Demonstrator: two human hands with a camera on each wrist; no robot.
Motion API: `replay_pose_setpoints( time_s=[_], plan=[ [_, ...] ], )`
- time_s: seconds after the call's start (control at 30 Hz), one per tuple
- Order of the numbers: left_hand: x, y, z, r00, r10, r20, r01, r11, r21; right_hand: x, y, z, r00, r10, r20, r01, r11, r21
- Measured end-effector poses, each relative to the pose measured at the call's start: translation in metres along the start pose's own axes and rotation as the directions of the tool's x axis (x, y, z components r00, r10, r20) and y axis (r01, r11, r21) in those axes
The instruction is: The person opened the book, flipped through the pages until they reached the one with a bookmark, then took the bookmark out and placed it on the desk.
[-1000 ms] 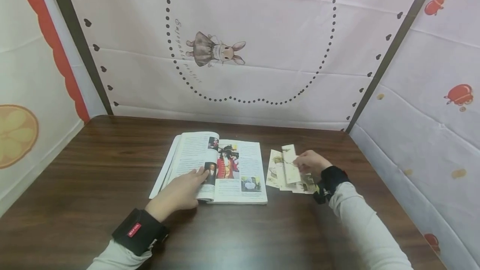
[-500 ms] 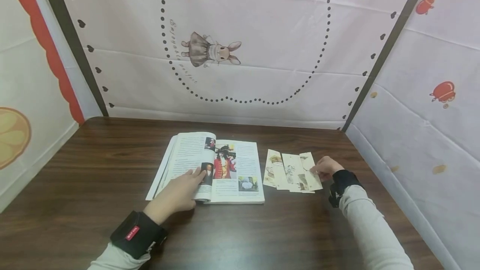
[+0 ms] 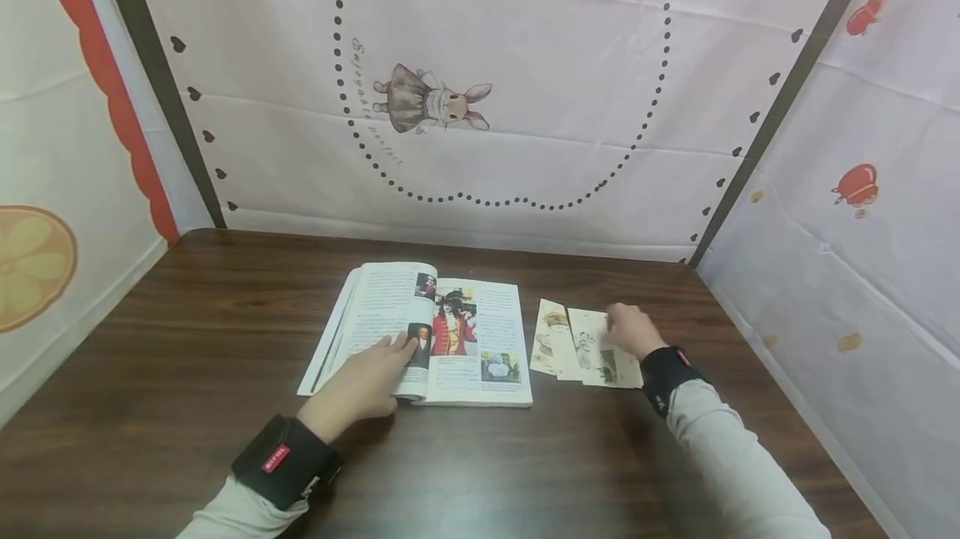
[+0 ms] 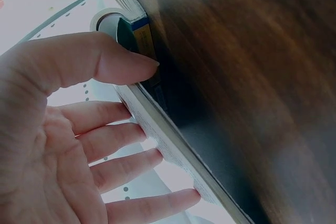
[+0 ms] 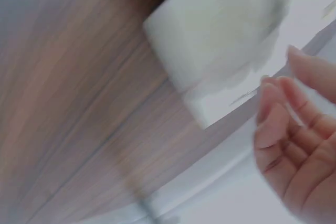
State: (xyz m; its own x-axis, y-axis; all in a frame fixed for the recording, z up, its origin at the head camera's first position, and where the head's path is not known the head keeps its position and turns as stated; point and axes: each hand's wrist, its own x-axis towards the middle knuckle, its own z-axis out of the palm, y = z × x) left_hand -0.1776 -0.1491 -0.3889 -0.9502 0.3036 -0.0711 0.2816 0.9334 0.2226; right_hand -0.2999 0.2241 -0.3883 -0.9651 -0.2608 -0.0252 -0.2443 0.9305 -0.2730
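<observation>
An open book [image 3: 487, 318] with printed pages and colour photos lies on the table. My left hand [image 3: 363, 381] rests on its left page with fairly straight fingers. In the left wrist view the thumb [image 4: 121, 61] lies at the book's near edge, by the spine. To the right of the book, several narrow cream cards [image 3: 550, 339] with drawings on them overlap in a fan. Over the rightmost of these is my right hand [image 3: 632, 331]. The right wrist view shows its fingers loosely bent beside a blurred card [image 5: 220, 40], with nothing visible between thumb and fingers.
The dark wooden table [image 3: 480, 472] is walled by white patterned cloth [image 3: 540, 64] at the back and both sides. Each wrist wears a black band [image 3: 285, 462].
My right hand had a card raised above the others, set it down at the fan's right side, and then moved slightly left over the cards. The left hand stays on the book.
</observation>
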Motion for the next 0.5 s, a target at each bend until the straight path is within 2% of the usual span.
replay_pose_setpoints(
  time_s=[0.03, 0.1, 0.17, 0.23, 0.33, 0.4, 0.5],
  plan=[
    [-0.001, 0.0, 0.0, 1.0, -0.006, 0.005, 0.006, 1.0, 0.0, -0.001, -0.012, 0.002, 0.997, -0.073, -0.001, 0.073, 0.997, 0.019],
    [-0.002, 0.001, 0.0, 1.0, -0.011, 0.01, 0.011, 1.0, -0.001, -0.005, -0.039, 0.008, 0.978, -0.207, 0.036, 0.204, 0.976, 0.074],
    [-0.003, 0.001, -0.001, 1.0, -0.013, 0.013, 0.013, 1.0, -0.011, -0.012, -0.066, 0.015, 0.94, -0.331, 0.084, 0.325, 0.942, 0.079],
    [-0.005, 0.001, -0.001, 1.0, -0.009, 0.014, 0.009, 1.0, -0.025, -0.021, -0.089, 0.022, 0.892, -0.434, 0.126, 0.433, 0.901, 0.04],
    [-0.006, 0.0, -0.003, 1.0, 0.006, 0.017, -0.005, 0.998, -0.056, -0.033, -0.113, 0.03, 0.853, -0.493, 0.171, 0.509, 0.858, -0.066],
    [-0.007, 0.0, -0.004, 1.0, 0.015, 0.022, -0.013, 0.997, -0.08, -0.039, -0.123, 0.032, 0.844, -0.504, 0.185, 0.528, 0.84, -0.122],
    [-0.007, 0.0, -0.008, 0.999, 0.019, 0.029, -0.016, 0.995, -0.095, -0.043, -0.131, 0.034, 0.845, -0.501, 0.189, 0.53, 0.831, -0.168]
  ],
)
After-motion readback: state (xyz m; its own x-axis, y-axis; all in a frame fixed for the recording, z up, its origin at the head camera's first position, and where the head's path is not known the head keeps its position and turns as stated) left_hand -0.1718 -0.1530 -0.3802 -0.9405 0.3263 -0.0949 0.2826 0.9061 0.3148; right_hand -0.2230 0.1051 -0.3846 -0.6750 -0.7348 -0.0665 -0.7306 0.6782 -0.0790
